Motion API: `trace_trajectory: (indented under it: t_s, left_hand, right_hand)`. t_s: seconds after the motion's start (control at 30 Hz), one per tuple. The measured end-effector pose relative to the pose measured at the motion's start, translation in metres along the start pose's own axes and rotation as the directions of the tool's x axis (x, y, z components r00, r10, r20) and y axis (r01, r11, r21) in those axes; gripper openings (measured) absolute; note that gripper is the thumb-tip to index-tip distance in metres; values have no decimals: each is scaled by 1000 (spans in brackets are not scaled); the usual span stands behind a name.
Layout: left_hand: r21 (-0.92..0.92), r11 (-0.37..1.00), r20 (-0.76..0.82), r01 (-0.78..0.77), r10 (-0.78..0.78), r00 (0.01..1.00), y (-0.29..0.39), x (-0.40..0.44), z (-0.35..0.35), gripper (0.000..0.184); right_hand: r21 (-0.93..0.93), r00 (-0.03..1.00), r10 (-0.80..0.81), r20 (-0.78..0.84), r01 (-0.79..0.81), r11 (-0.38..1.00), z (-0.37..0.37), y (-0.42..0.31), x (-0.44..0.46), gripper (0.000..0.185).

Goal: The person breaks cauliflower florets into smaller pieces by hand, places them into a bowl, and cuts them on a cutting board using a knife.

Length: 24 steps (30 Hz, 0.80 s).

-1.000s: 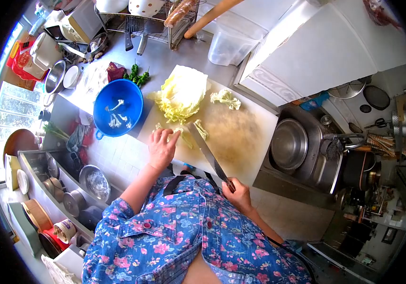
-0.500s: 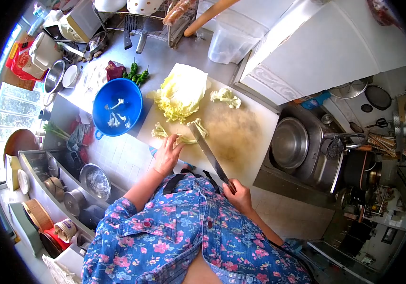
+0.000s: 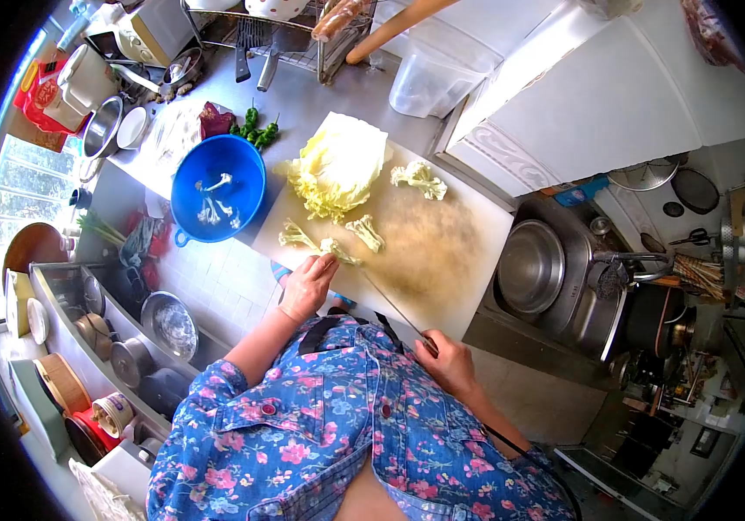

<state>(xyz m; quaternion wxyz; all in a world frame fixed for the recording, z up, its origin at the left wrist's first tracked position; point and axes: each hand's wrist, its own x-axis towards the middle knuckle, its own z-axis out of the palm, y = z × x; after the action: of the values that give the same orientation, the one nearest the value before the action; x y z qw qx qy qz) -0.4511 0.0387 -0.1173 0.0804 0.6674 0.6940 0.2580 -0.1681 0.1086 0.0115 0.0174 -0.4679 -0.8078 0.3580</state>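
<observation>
1. The fingertips of the left hand (image 3: 310, 282) are bent close together at the near side of a small cauliflower piece (image 3: 343, 252). They seem to touch it, but I cannot tell if they pinch it or just press on it.
2. The right hand (image 3: 449, 360) has its fingers wrapped tight around the handle of a knife (image 3: 392, 304). The blade looks very thin from up here. Its tip points away from the body and a bit to the left, near the piece by the left hand. I cannot tell if the blade touches the board.
3. The piece lies on a big pale cutting board (image 3: 450, 278), near the front left edge. The board has a brown, smudgy patch in the middle.
4. Two more bits lie close by: a left-hand bit (image 3: 296, 234) and a middle bit (image 3: 365, 233). A bigger chunk (image 3: 418, 179) sits at the far side of the board.
5. A large pale green and yellow cabbage (image 3: 342, 165) sits at the far left of the board, next to that chunk.
6. Just left of the board is a round blue bowl (image 3: 246, 208) with little white bits inside.
7. Green peppers (image 3: 255, 130) lie behind the bowl.
8. To the right is a metal sink (image 3: 582, 291) with a round pan (image 3: 530, 267) in it.
</observation>
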Motion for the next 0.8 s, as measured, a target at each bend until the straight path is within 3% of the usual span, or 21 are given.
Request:
trace_trajectory:
  t_s: [0.2,0.47,0.67,0.8]
  left_hand:
    - [38,999,-82,-27,30,996,5,1,2,40]
    - [28,1000,-49,-1,2,999,7,3,1,41]
    - [20,1000,-49,7,-6,999,7,4,2,42]
    - [8,1000,-51,7,-6,999,5,1,5,42]
  right_hand:
    - [-87,998,-56,30,59,994,-10,-3,9,19]
    - [-147,995,-71,69,81,986,-12,-6,17,22]
    - [-243,988,15,156,23,970,-6,-12,25,25]
    - [-202,992,31,119,-6,979,21,8,31,24]
